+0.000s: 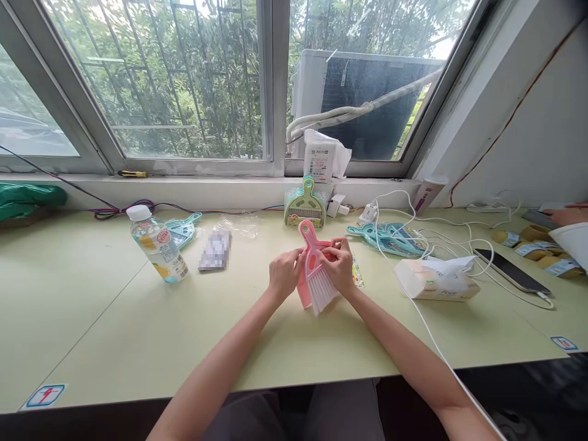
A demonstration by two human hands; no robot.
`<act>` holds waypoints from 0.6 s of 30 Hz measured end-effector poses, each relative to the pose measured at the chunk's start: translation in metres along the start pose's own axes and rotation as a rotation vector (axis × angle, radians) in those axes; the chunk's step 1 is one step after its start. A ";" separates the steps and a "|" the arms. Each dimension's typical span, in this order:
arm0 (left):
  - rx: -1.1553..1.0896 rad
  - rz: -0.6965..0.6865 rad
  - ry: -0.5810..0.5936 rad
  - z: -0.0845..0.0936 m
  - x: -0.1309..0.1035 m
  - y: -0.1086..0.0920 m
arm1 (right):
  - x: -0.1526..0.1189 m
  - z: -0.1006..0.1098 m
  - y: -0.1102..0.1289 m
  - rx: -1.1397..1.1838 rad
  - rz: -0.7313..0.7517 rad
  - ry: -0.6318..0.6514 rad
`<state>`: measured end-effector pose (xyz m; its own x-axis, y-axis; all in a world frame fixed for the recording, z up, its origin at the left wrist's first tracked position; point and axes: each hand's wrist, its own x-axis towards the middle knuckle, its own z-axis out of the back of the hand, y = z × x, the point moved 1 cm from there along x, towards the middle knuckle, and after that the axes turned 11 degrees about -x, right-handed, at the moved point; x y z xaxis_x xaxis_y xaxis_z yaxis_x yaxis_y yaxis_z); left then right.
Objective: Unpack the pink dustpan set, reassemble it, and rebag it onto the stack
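A small pink hand brush point(320, 286) with white bristles lies against a pink dustpan point(303, 293), both tilted over the table in front of me. My left hand point(285, 272) grips the left side of the dustpan near its handle, fingers closed. With its fingers pinched, my right hand point(339, 266) holds the brush from the right, partly covering the dustpan's right side. A printed card point(357, 272) with yellow and green lies just right of my right hand. The inner fingertips of both hands are partly hidden.
A drink bottle point(158, 245) stands left. Green dustpan sets point(305, 205) stand at the back, and blue ones point(390, 237) lie to the right. Right of me are a tissue pack point(436, 280), white cables, a phone point(512, 271) and another person's hand point(567, 214).
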<state>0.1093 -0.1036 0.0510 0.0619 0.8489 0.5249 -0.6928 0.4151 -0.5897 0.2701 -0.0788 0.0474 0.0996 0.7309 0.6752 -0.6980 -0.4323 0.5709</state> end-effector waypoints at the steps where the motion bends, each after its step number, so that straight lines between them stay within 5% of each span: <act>1: 0.017 -0.024 -0.005 -0.001 0.000 -0.002 | 0.002 0.001 -0.001 0.025 -0.014 -0.008; 10: 0.180 -0.062 -0.079 0.004 -0.004 -0.006 | 0.001 0.007 0.021 -0.361 0.159 0.175; 14: 0.206 -0.037 -0.070 0.008 -0.002 -0.009 | -0.002 0.004 0.021 -0.288 0.123 0.291; 18: 0.199 -0.047 -0.052 0.009 -0.003 -0.010 | -0.003 0.000 0.018 -0.253 0.042 0.250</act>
<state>0.1095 -0.1130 0.0606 0.0636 0.8102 0.5827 -0.8187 0.3762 -0.4338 0.2570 -0.0884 0.0556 -0.0876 0.8353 0.5428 -0.8546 -0.3430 0.3899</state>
